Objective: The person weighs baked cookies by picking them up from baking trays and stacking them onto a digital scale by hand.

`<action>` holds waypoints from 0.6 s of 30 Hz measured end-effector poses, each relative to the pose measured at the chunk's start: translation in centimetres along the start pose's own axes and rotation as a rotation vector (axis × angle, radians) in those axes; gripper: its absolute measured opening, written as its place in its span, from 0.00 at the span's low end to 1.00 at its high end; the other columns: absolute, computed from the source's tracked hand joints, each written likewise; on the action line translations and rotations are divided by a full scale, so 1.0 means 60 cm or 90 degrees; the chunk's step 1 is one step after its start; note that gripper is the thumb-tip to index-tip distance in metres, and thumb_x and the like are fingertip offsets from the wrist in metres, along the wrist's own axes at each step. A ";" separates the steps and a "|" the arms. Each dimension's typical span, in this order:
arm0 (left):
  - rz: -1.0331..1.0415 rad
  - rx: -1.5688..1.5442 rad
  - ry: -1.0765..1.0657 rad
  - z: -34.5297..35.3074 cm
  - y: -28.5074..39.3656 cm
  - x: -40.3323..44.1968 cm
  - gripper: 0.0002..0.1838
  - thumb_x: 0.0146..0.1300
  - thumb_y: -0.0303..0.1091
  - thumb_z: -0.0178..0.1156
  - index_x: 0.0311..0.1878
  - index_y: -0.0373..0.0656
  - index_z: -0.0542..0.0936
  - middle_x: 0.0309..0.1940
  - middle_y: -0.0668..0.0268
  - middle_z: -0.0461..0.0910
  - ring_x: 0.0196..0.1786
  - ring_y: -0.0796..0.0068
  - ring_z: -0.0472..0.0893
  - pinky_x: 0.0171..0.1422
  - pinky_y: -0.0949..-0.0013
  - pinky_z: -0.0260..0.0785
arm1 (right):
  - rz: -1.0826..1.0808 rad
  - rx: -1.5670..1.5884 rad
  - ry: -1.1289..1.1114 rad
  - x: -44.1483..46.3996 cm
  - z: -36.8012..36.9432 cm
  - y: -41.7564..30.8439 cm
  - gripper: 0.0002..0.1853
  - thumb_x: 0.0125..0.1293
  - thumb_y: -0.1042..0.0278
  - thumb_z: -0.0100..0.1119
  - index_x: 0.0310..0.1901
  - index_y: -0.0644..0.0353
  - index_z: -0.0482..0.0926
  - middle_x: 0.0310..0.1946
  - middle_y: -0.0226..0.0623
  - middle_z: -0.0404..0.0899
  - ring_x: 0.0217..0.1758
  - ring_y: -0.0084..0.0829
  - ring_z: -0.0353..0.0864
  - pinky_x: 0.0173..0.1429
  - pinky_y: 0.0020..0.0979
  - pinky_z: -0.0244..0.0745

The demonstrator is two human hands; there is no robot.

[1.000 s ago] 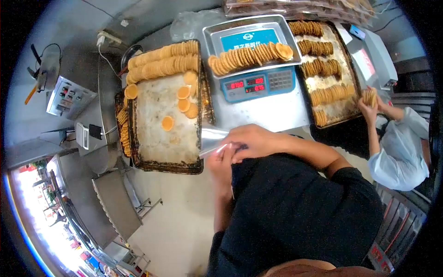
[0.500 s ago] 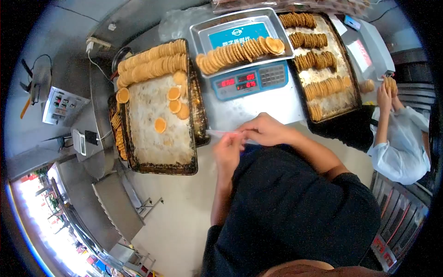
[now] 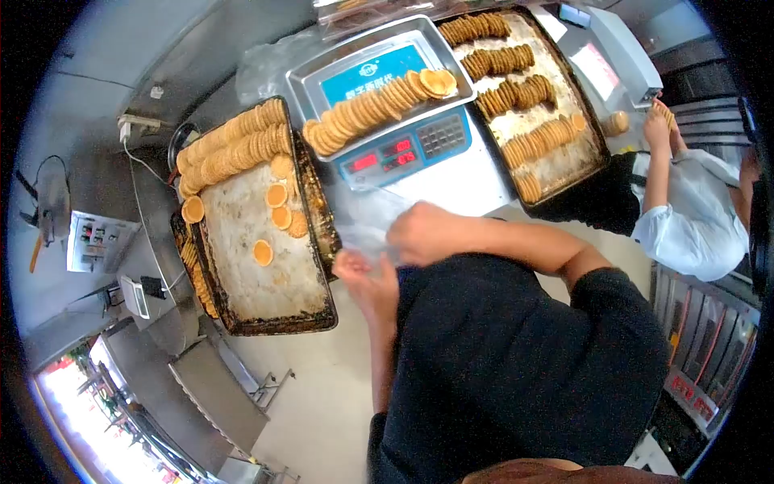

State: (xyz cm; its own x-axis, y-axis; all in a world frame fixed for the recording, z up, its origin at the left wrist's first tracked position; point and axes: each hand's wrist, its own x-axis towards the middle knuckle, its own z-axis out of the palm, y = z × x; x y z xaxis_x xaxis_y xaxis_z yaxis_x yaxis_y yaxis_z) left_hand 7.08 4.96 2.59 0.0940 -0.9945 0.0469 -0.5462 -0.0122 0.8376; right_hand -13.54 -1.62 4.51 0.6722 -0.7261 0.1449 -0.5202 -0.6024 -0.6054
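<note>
A clear plastic bag (image 3: 363,216) hangs, partly blurred, between my hands in front of the scale (image 3: 403,153). My left hand (image 3: 367,278) has its fingers closed on one side of the bag. On the other side my right hand (image 3: 423,234) grips the bag in a fist. Above them, a metal pan (image 3: 302,85) on the scale holds a row of round cookies (image 3: 363,113). Left of my hands lies a baking tray (image 3: 242,218) with two long rows of cookies (image 3: 234,149) at its far end and several loose ones.
Right of the scale, another tray (image 3: 556,77) holds several rows of cookies. A co-worker's hands (image 3: 659,133) hold cookies at the right, near a grey machine (image 3: 625,60). Plastic packages (image 3: 379,12) lie behind the scale.
The bag, a narrow strip half a second ago, is now spread wider, and my hands are farther apart. The view has turned, shifting the trays and scale left. The co-worker's hands have moved up.
</note>
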 end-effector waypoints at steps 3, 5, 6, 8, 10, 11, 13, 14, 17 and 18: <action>0.215 0.212 0.104 -0.009 0.021 0.053 0.38 0.68 0.24 0.62 0.82 0.40 0.65 0.48 0.53 0.72 0.45 0.52 0.77 0.50 0.55 0.73 | 0.019 -0.027 0.024 0.013 0.008 0.004 0.11 0.60 0.58 0.64 0.31 0.56 0.79 0.28 0.43 0.81 0.33 0.51 0.85 0.39 0.51 0.80; 0.051 0.205 0.015 -0.029 0.041 0.038 0.39 0.69 0.25 0.62 0.84 0.43 0.65 0.49 0.52 0.72 0.48 0.50 0.77 0.52 0.54 0.73 | 0.097 -0.086 0.221 0.023 -0.022 0.046 0.11 0.60 0.58 0.64 0.31 0.56 0.78 0.26 0.42 0.79 0.32 0.51 0.83 0.37 0.51 0.79; -0.095 0.196 -0.073 -0.034 0.045 0.041 0.40 0.70 0.26 0.62 0.85 0.46 0.64 0.51 0.51 0.72 0.51 0.48 0.78 0.54 0.53 0.73 | 0.087 -0.078 0.214 0.024 -0.045 0.054 0.11 0.59 0.59 0.65 0.30 0.58 0.79 0.27 0.44 0.81 0.33 0.52 0.84 0.39 0.52 0.79; -0.005 0.208 -0.058 -0.024 0.037 0.040 0.36 0.72 0.28 0.62 0.83 0.46 0.68 0.51 0.50 0.72 0.50 0.48 0.79 0.52 0.52 0.73 | 0.078 -0.068 0.217 0.020 -0.051 0.056 0.11 0.58 0.60 0.66 0.30 0.59 0.79 0.28 0.46 0.83 0.34 0.53 0.85 0.40 0.53 0.80; 0.116 0.163 -0.007 -0.001 0.032 0.039 0.22 0.75 0.29 0.62 0.71 0.42 0.83 0.47 0.50 0.78 0.45 0.49 0.82 0.47 0.52 0.75 | 0.023 -0.030 0.098 0.014 -0.041 0.048 0.11 0.57 0.61 0.67 0.29 0.60 0.80 0.28 0.46 0.82 0.34 0.54 0.85 0.40 0.53 0.79; 0.116 0.160 -0.004 0.003 0.028 0.042 0.22 0.75 0.29 0.62 0.71 0.42 0.83 0.47 0.50 0.78 0.45 0.49 0.82 0.47 0.52 0.75 | 0.021 -0.033 0.096 0.010 -0.045 0.053 0.11 0.57 0.61 0.67 0.29 0.60 0.80 0.28 0.46 0.82 0.34 0.54 0.85 0.40 0.53 0.79; 0.176 0.173 -0.044 0.007 0.024 0.049 0.14 0.74 0.25 0.65 0.60 0.40 0.89 0.40 0.54 0.84 0.42 0.54 0.85 0.46 0.58 0.77 | 0.027 0.019 0.080 0.000 -0.060 0.065 0.11 0.57 0.61 0.67 0.29 0.60 0.80 0.28 0.47 0.83 0.34 0.54 0.85 0.40 0.54 0.78; 0.181 0.188 -0.042 0.009 0.028 0.054 0.09 0.76 0.26 0.63 0.52 0.38 0.90 0.40 0.53 0.90 0.41 0.52 0.90 0.46 0.58 0.81 | 0.043 0.055 0.087 -0.009 -0.075 0.091 0.12 0.62 0.59 0.68 0.31 0.59 0.82 0.29 0.46 0.84 0.35 0.53 0.86 0.40 0.53 0.79; 0.144 0.156 -0.068 0.016 0.024 0.057 0.11 0.77 0.28 0.62 0.54 0.35 0.90 0.45 0.49 0.91 0.45 0.50 0.91 0.50 0.58 0.82 | 0.188 0.117 0.141 -0.030 -0.164 0.197 0.16 0.71 0.50 0.71 0.42 0.56 0.90 0.35 0.42 0.89 0.37 0.47 0.89 0.43 0.46 0.83; 0.146 0.157 -0.070 0.017 0.021 0.059 0.11 0.77 0.28 0.62 0.54 0.35 0.90 0.45 0.49 0.91 0.45 0.50 0.91 0.50 0.58 0.82 | 0.320 0.039 0.210 -0.030 -0.194 0.221 0.17 0.71 0.50 0.72 0.45 0.57 0.90 0.38 0.41 0.90 0.39 0.46 0.90 0.47 0.45 0.85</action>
State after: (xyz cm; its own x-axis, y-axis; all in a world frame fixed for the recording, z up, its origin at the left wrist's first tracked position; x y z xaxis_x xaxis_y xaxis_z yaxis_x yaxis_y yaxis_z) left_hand 5.84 1.33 3.27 -0.1383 -0.9792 0.1484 -0.7286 0.2021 0.6545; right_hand -27.77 -12.18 5.29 0.1488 -0.9872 0.0582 -0.6934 -0.1461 -0.7056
